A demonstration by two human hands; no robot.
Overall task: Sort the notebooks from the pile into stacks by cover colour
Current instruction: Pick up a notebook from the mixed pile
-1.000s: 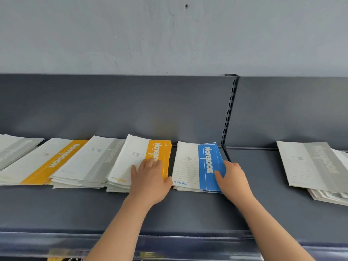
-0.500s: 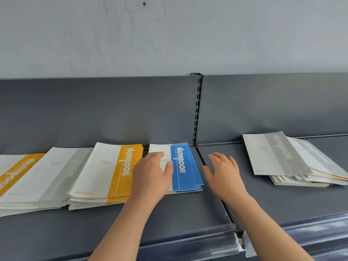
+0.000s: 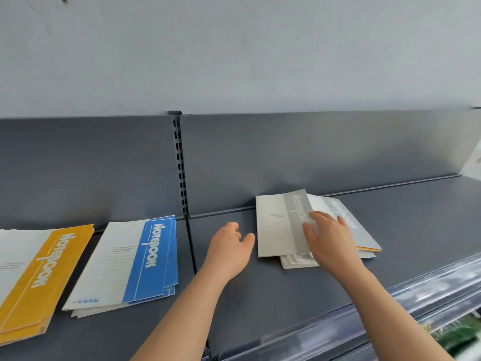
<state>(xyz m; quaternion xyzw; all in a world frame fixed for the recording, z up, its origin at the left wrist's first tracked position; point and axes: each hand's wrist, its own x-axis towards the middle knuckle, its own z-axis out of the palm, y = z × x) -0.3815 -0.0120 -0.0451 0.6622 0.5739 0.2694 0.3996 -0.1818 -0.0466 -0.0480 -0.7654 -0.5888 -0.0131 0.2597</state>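
both hands shifted right off blue stack [image 3: 135, 259]; my right hand [image 3: 330, 239] flat, open on grey notebook [image 3: 282, 225], left hand [image 3: 229, 247] open, empty. risk: loose pile [image 3: 338, 230] slides toward shelf [image 3: 260, 295] front edge.

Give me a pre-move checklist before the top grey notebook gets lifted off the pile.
1. Right hand on the top grey notebook: ok, fingers lie flat on its cover.
2. Grip closed on it: not ok, the hand is open, nothing pinched.
3. Left hand free to help: ok, open and empty, just left of the pile.
4. Cover colour readable: ok, grey band.
5. Grey stack in view as destination: not ok, only the blue stack and orange stack show.
6. Rest of the pile steady: cannot tell, it is fanned out unevenly.
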